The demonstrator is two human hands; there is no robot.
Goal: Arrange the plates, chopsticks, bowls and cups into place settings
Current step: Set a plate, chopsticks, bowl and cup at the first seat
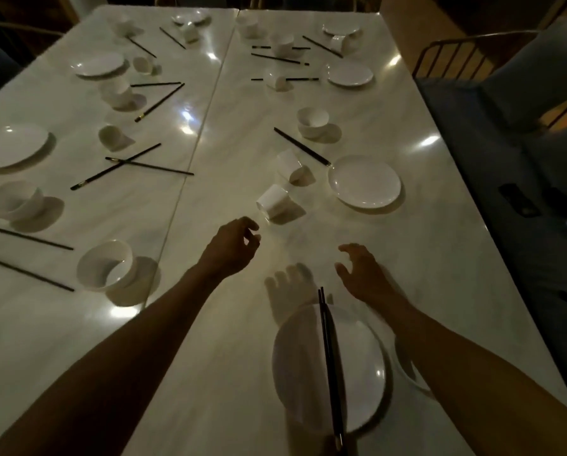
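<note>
The left hand is extended over the white table with fingers loosely curled and holds nothing; its fingertips are near a tipped cup but apart from it. The right hand hovers with fingers spread and slightly bent, also holding nothing.

Just below the right hand, a white plate lies at the near table edge. A pair of dark chopsticks rests across it, side by side, running from beyond its far rim to past its near rim. A white rim shows under the right forearm beside this plate; what it belongs to cannot be told.

Beyond the tipped cup, a second cup lies on its side. It shows nothing inside. To the right is an empty plate, with one chopstick pair ending at its far rim. Further out stands an empty bowl.

To the left of the left forearm, a tilted bowl shows an empty interior. Another bowl and a bare plate lie further left, with single chopsticks and a crossed pair scattered nearby.

The far table end holds more plates, cups and chopsticks, unsorted.
</note>
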